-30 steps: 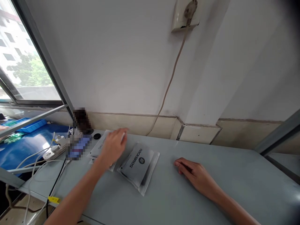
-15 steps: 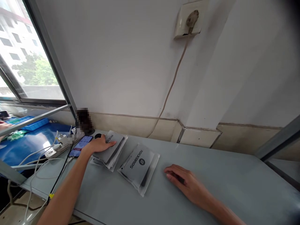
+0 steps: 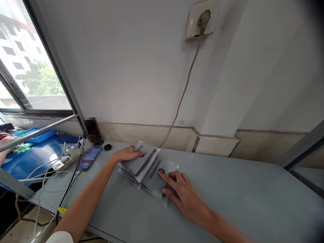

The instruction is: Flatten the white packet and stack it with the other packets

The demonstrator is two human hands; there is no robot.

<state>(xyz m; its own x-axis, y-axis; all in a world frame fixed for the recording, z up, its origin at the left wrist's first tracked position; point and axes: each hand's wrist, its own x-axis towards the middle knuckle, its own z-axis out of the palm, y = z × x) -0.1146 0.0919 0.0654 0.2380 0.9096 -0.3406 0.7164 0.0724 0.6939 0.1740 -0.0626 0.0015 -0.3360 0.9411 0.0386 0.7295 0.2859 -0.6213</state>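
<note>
A stack of grey ROCKBROS packets (image 3: 135, 166) in clear plastic sleeves lies on the grey table. Over its left side is my left hand (image 3: 127, 154), gripping it with the thumb on top; the other fingers are mostly hidden. Another ROCKBROS packet (image 3: 153, 180) lies flat against the stack's right side, its left part covered by the stack. My right hand (image 3: 186, 197) rests at that packet's right edge, fingers apart, with the index fingertip on the printed logo and the thumb near the lower corner.
On the left are a phone (image 3: 89, 158), a round black disc (image 3: 107, 147), a power strip (image 3: 66, 158) and loose cables. A metal frame bar (image 3: 43, 130) separates a blue table (image 3: 47, 152), where a person's hand (image 3: 6, 139) shows. The wall stands behind the grey table (image 3: 235, 189).
My left hand has slid the stack to the right, up against and partly over the single packet. My right hand has moved left onto that packet, its fingers spreading.
</note>
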